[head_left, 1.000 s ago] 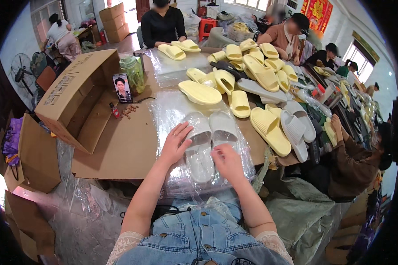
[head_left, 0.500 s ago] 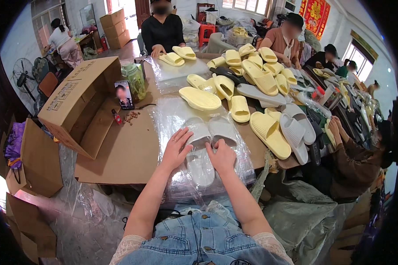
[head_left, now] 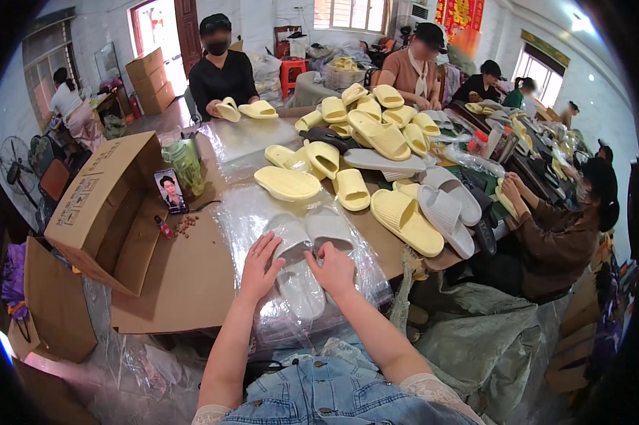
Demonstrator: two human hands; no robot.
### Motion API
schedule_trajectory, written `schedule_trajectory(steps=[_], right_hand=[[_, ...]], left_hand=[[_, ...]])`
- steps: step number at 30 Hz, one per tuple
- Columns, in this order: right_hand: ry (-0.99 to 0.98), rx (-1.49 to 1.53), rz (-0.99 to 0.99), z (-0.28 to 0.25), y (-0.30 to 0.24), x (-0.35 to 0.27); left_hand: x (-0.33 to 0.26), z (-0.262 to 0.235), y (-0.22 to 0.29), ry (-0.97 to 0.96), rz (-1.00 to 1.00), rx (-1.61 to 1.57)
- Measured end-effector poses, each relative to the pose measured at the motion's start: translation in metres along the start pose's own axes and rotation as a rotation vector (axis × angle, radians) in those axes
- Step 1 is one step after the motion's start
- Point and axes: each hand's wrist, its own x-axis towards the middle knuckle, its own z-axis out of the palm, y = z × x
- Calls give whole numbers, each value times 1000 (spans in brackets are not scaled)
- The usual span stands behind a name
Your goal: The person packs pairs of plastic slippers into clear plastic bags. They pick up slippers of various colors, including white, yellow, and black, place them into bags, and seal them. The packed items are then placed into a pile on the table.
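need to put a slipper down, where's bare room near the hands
Free: the flat brown cardboard left of the left hand, bordered by the open box and plastic bags. Crowded: right of the right hand, where yellow slippers and grey slippers pile up.

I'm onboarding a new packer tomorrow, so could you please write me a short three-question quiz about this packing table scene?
1. True or false: both hands rest on pale grey slippers lying on clear plastic bags.
2. What colour are most slippers piled farther up the table? A) yellow B) red C) black
3. What stands to the left hand's left, lying open on its side?

Key
1. True: the right hand is also on the pair.
2. A: the yellow slippers.
3. A cardboard box.
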Motion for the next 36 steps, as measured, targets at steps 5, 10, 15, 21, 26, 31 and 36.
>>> schedule_trajectory(steps=[5, 10, 15, 21, 26, 31, 36], right_hand=[[101, 25, -50, 8, 9, -1], [20, 15, -5, -2, -2, -1], [25, 12, 2, -1, 1, -1], [68, 26, -30, 2, 3, -1], [78, 51, -34, 3, 4, -2], [92, 40, -34, 3, 3, -2], [78, 36, -26, 5, 5, -2]], left_hand=[[3, 1, 2, -10, 6, -8], [0, 2, -3, -6, -3, -7], [0, 2, 1, -4, -6, -12], [0, 1, 0, -11, -12, -3], [0, 1, 0, -8, -4, -7], [0, 1, 1, -4, -2, 9], [1, 1, 1, -3, 13, 4]])
